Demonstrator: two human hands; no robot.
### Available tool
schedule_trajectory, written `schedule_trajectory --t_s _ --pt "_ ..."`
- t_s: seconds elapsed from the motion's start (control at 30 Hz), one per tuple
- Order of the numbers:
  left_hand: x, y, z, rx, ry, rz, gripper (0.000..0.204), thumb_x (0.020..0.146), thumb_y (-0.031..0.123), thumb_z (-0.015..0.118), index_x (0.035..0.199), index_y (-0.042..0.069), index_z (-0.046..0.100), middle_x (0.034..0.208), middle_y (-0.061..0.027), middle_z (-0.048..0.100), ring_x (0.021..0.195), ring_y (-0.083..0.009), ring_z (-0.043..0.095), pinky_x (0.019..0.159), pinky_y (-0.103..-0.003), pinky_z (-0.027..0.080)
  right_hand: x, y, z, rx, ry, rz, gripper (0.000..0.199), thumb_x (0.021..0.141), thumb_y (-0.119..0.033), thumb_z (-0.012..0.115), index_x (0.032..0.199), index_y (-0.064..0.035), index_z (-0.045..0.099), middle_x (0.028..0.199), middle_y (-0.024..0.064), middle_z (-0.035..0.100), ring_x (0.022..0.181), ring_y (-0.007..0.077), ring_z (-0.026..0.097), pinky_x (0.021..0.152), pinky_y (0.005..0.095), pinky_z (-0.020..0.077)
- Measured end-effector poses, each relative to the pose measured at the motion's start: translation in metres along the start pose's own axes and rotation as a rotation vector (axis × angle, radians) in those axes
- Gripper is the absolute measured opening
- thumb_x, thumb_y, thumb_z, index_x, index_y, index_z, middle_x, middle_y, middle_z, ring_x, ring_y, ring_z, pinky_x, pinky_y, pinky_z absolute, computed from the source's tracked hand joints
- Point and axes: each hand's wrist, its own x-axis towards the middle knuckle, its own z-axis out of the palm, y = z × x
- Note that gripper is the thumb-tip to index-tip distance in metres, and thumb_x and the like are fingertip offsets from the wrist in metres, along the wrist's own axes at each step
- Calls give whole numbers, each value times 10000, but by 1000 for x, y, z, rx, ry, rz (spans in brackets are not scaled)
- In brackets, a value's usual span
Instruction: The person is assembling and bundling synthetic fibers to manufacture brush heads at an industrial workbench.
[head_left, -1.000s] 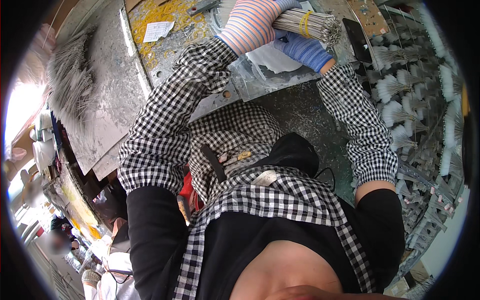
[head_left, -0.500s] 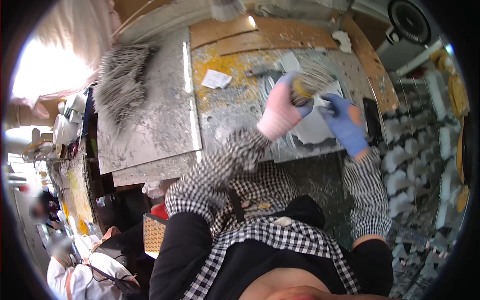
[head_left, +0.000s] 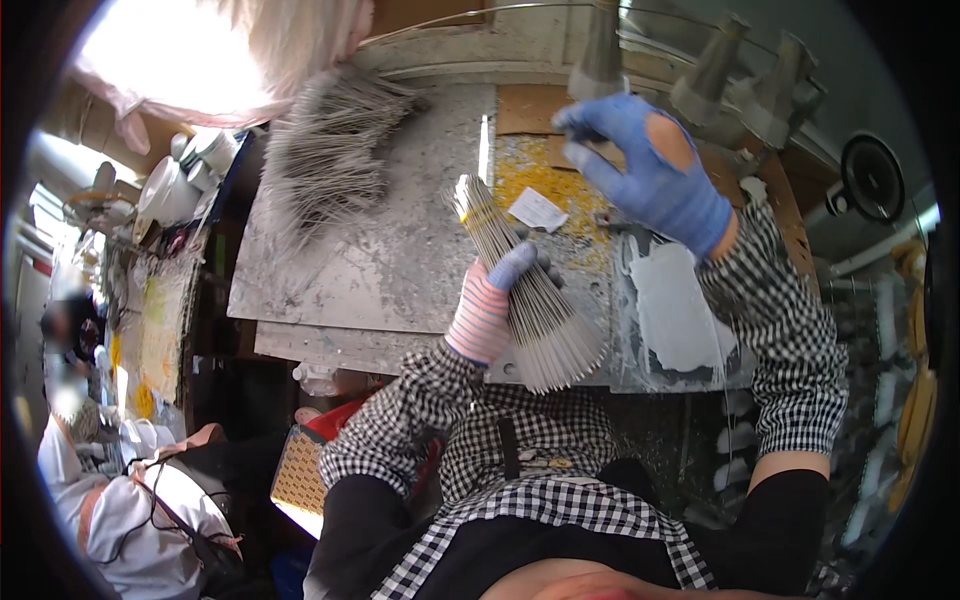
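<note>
My left hand (head_left: 487, 305), in a pink-striped glove with grey-blue fingertips, is wrapped round a bundle of thin grey rods (head_left: 540, 310). The bundle slants, its whitish fanned ends near the table's front edge and a yellow band (head_left: 478, 214) round its narrow far end. My right hand (head_left: 650, 172), in a blue glove with a hole at its back, is raised over the right side of the table. Its fingers are bent but apart, and I see nothing between them. Below it lies a white, smeared patch (head_left: 680, 305) on a grey board.
A large pile of loose grey rods (head_left: 325, 150) lies at the table's far left. A paper slip (head_left: 538, 210) rests on yellow-stained wood. Several similar bundles (head_left: 712, 75) stand along the back. A round black fan (head_left: 872, 178) is at right; a person (head_left: 130, 500) sits at lower left.
My left hand has brought the bundle leftward and nearer, away from the white patch, its fanned ends now toward me. My right hand has risen away from the bundle. The view has shifted too.
</note>
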Motion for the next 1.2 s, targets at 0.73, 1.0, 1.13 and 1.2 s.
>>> schedule_trajectory --t_s 0.73,1.0,1.13,1.2 --pt "109 197 -69 860 94 575 384 826 115 834 1140 19 635 979 -54 706 846 -170 687 793 -324 581 132 62 113 -210 -47 -157 343 1012 -483 554 1163 -252 759 966 15 770 871 226 732 828 387 578" --pt "94 195 -16 602 -51 418 450 843 92 797 1234 13 588 963 -80 673 863 -156 657 767 -326 554 132 55 92 -81 -76 -150 285 952 -317 606 1187 -219 735 1025 76 764 940 291 722 838 430 562" --pt "119 188 -22 675 174 739 535 819 65 836 1282 15 574 1044 -53 683 876 -134 640 810 -312 551 129 70 58 -302 -112 -82 450 909 -257 671 1354 -196 646 1267 102 694 1143 292 665 989 380 522" --pt "131 183 -29 712 258 899 572 816 81 854 1299 -11 562 1090 -58 689 911 -144 643 866 -304 541 114 93 34 -565 133 -137 517 911 -259 671 1421 -231 594 1397 104 627 1249 292 614 1049 414 495"
